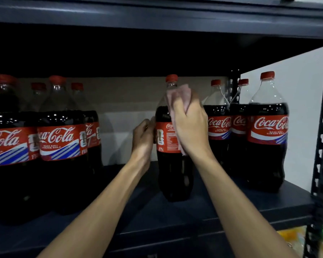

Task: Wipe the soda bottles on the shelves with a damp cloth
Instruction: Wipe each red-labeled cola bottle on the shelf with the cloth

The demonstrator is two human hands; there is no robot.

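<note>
The bottle (pixel 171 174) is standing upright on the dark shelf (pixel 231 207), in the gap between the left bottles (pixel 60 142) and the right bottles (pixel 267 131). The left hand (pixel 143 138) is gripping it at label height, its fingers (pixel 150 125) curling round the bottle's left side; their tips are hiding behind it. The right hand (pixel 191 127) is clutching the pink cloth (pixel 177 94), its fingers (pixel 178 108) bunching together round it and pressing it onto the bottle's shoulder. The cloth is lying between those fingers and the plastic. One wad is sticking up above the knuckles, just below the red cap (pixel 171 78), and a thin edge is hanging down under the palm across the label's right side. Both forearms are reaching in from below.
</note>
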